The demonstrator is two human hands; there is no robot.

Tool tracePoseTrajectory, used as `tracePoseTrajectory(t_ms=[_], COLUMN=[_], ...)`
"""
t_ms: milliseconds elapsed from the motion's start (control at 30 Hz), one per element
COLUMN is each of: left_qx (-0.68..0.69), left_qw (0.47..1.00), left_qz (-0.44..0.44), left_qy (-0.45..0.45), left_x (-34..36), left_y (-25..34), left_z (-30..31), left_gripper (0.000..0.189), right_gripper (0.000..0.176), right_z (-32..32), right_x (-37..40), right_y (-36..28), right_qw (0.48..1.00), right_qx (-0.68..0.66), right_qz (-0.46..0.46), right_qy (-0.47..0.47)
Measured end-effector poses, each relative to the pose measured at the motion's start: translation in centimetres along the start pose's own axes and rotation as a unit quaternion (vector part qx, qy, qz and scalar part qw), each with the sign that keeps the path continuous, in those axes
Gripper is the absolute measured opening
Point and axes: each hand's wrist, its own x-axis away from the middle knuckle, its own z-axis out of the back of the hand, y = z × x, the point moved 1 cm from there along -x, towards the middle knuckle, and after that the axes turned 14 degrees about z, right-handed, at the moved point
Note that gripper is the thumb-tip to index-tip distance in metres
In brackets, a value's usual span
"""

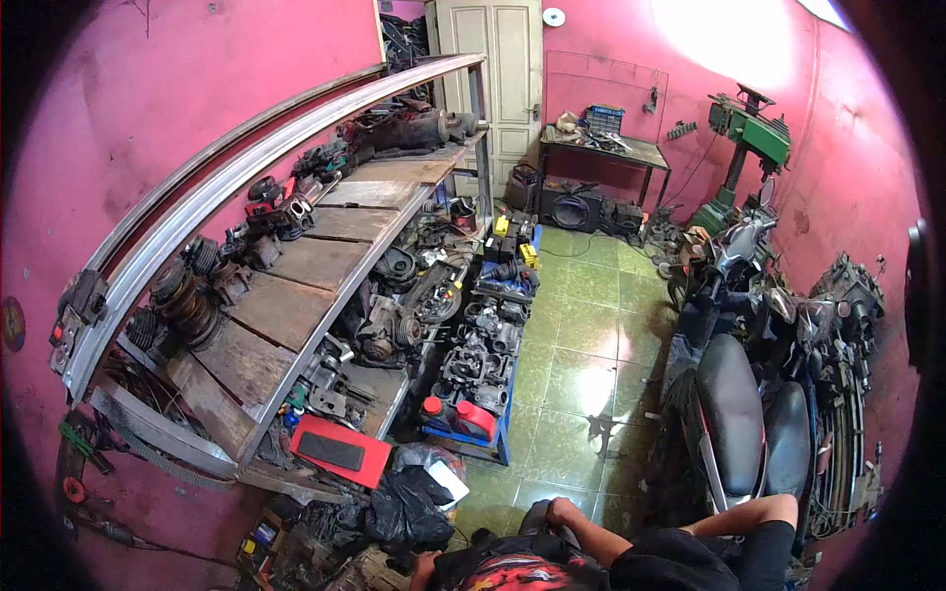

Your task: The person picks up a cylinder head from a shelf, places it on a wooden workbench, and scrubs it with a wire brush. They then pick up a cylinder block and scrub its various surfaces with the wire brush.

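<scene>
Low in the view, black cloth with a red print (522, 573) fills the bottom edge. My right hand (562, 511) is closed into a fist against dark grey cloth (535, 518), its forearm running down to the right into a black sleeve. What the fist holds, if anything, is hidden. My left hand (426, 565) shows only in part at the bottom edge, beside dark metal parts (360, 571), its fingers hidden. Near it lies a black plastic bag (406, 504). Another bare, bent arm (754, 514) with a black sleeve appears at lower right, its hand out of sight.
A metal-framed shelf (281, 276) with engine parts stands left. Beside it, a low blue rack (505, 443) carries more parts and red bottles (475, 420). Motorcycles (731, 414) line the right. A green drill press (749, 133) and bench (611, 148) stand behind the tiled floor (562, 364).
</scene>
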Motion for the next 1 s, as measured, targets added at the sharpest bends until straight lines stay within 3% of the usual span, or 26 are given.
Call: tracePoseTrajectory(t_ms=[300,400,467,500,567,700,800,833,900,1000], left_qx=[-0.116,-0.091,0.065,0.064,-0.066,-0.049,-0.079,-0.023,0.035,0.075], left_qw=[0.991,0.995,0.993,0.993,0.996,0.997,0.996,0.998,0.994,0.994], left_qz=[0.057,0.006,0.096,0.097,0.049,0.013,0.026,0.055,0.091,0.074], left_qy=[0.028,0.046,-0.01,-0.011,0.027,0.057,0.021,-0.015,-0.051,-0.014], left_x=[0.6,0.7,0.7,0.9,0.7,0.7,0.3,0.5,0.4,1.1], left_y=[1.4,1.2,1.7,1.9,1.3,1.2,1.2,1.8,2.2,1.7], left_z=[0.2,0.2,-0.1,0.0,0.2,-0.2,-0.2,-0.4,-0.8,-1.6], left_gripper=[0.051,0.046,0.047,0.047,0.045,0.042,0.048,0.047,0.046,0.035], right_gripper=[0.04,0.037,0.035,0.035,0.033,0.033,0.034,0.043,0.054,0.049], right_z=[-2.1,-2.0,-2.3,-2.4,-2.7,-0.5,-0.7,0.0,-0.2,0.5], right_x=[-2.0,-1.6,-1.7,-1.8,-1.8,0.6,1.1,2.0,2.0,2.5], right_y=[2.7,2.3,2.3,2.5,2.7,0.7,0.9,0.6,1.1,2.0], right_qw=[0.994,0.991,0.992,0.992,0.992,0.99,0.99,0.991,0.984,0.985], right_qx=[-0.032,-0.038,-0.009,-0.01,-0.011,-0.071,-0.062,-0.037,-0.125,-0.094], right_qz=[-0.023,-0.01,-0.011,-0.012,-0.005,-0.008,0.016,0.055,-0.025,-0.027], right_qy=[0.103,0.126,0.127,0.127,0.126,0.125,0.126,0.113,0.123,0.143])
